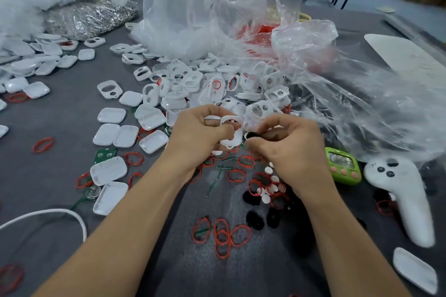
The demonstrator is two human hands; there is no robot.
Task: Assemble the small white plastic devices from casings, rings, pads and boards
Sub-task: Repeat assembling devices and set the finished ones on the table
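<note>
Grey table [241, 279] strewn with white casings [193, 82] and red rings [223, 236] past counting — one green timer [342, 166]. Left hand [198, 132] grips one cutout casing [233, 132]; right hand [289, 147] pinches a black pad [252, 135].

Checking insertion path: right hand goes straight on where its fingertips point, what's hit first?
Probably the white casing gripped by the left hand; the right hand pinches a black pad right beside its rim. Depth unclear.

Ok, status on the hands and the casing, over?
Left hand grips a white casing. Right hand pinches a small black pad beside it. Nothing between them.
</note>
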